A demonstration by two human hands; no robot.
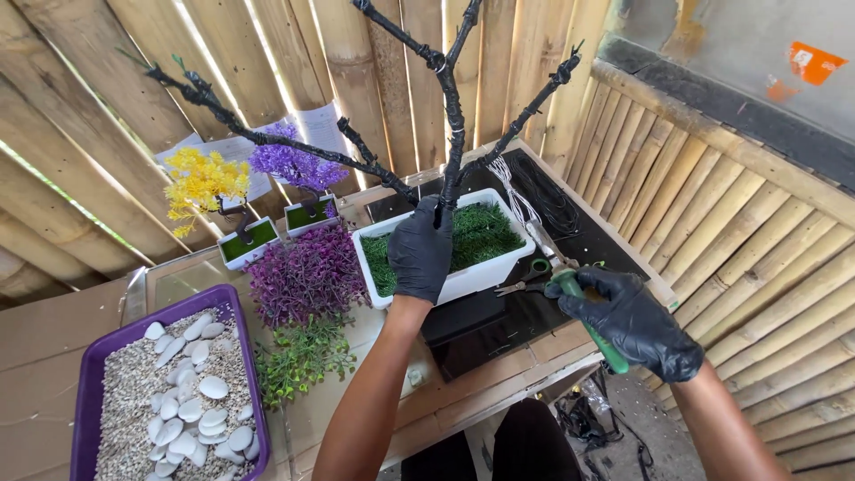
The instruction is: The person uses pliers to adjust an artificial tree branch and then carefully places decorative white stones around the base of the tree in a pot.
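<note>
Bare black-wrapped tree trunk [451, 134] already stands in your white grass planter [463, 254] mid-frame, left hand [420, 249] curled round its base, right hand [637, 321] fisted on green-handled pliers [592, 325]; branches carry no foliage yet, purple sprigs [307, 276] wait at left.

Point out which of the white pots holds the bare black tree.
The large white rectangular pot lined with green grass, gripped at its trunk by the left hand. The two small pots behind hold a yellow tree and a purple tree.

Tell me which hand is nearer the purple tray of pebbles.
Left. The left hand holds the black tree trunk in the white planter, closer to the purple tray; the right hand, holding green-handled pliers, is farther off.
</note>
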